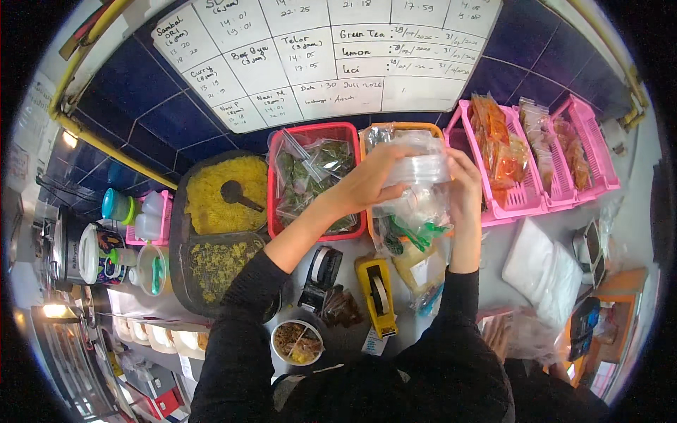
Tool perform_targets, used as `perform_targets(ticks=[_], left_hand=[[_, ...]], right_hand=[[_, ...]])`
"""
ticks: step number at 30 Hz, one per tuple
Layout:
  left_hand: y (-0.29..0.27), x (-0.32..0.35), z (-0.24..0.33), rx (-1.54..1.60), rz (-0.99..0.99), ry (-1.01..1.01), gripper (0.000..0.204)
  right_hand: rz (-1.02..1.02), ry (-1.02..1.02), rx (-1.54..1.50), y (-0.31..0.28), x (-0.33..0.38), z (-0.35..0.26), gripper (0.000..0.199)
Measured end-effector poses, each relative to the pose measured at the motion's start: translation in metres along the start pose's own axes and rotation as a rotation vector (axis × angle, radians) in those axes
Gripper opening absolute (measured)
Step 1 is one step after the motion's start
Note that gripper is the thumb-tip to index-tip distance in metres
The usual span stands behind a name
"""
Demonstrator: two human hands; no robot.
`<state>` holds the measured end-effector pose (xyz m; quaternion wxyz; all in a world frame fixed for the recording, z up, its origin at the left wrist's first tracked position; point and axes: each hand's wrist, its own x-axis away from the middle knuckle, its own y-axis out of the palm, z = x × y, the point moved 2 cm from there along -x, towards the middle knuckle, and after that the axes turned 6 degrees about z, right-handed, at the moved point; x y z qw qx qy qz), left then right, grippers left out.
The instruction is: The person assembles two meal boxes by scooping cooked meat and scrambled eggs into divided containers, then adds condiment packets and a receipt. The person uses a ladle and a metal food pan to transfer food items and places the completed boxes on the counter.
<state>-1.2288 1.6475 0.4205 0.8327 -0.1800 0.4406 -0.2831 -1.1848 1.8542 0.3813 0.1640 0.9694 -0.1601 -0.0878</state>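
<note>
Both arms reach forward over an orange basket (447, 238) at the back. My left hand (368, 178) grips the left side of a stack of clear plastic lids (417, 168), its fingers closed round the edge. On the opposite side my right hand (463, 178) is wrapped round the same stack, thumb side up. Clear plastic bags and a green plastic piece (422, 236) lie in the basket below the stack. To the left of it stands a red basket (363, 215) with bags of green leaves (328, 158).
A dark two-part tray (182, 271) holds yellow rice and a black scoop (236, 194). Nearer are a yellow tape dispenser (376, 296), a black dispenser (321, 276) and a bowl of food (297, 343). Pink baskets (522, 204) with sauce packets and white bags (539, 264) sit right.
</note>
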Motion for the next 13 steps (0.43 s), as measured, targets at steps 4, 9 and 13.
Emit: perform_targets(ticks=[4,9,13], left_hand=[[0.009,0.023,-0.003,0.000,0.255,-0.053,0.050],[0.027,0.017,0.004,0.948,0.808,-0.704,0.049],[0.027,0.002,-0.020,1.374,0.989,-0.766,0.038]], right_hand=[[0.040,0.087,-0.217,-0.011,-0.006,0.018,0.019],[0.117,0.074,0.053,-0.027,-0.006,0.054,0.023],[-0.242,-0.259,0.244,0.034,0.012,0.008,0.085]])
